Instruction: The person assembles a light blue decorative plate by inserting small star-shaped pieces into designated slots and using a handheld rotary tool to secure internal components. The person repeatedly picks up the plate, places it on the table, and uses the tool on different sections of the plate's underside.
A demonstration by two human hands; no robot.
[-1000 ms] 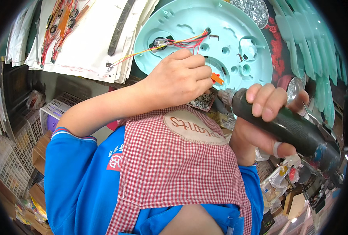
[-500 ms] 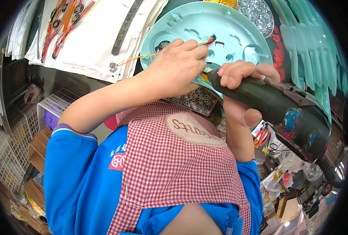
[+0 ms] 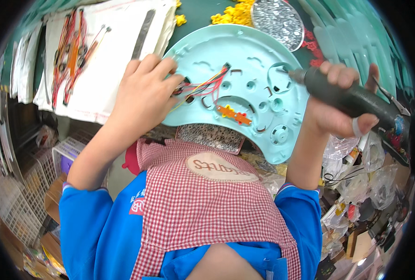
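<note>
A teal plastic shell, curved like a crescent, lies hollow side up before me. My left hand is closed over its left end, fingers bent; the fingertips lie beside a small dark round part, and the thumb is hidden. Red, yellow and black wires run from there to a small dark connector. An orange circuit strip sits by the shell's inner curve, with yellow and red pieces under it. My right hand grips a black power screwdriver, its tip near the round recess on the shell's right.
White bags at left carry wired speakers and orange strips. Yellow star-shaped pieces, a round container of screws and red pieces lie beyond. Teal parts are stacked at right. A tray of small metal parts is by my apron.
The shell appears turned and lower in view. My left hand has moved left off its middle, uncovering the wires and orange strip. The screwdriver has moved right, away from the inner curve.
</note>
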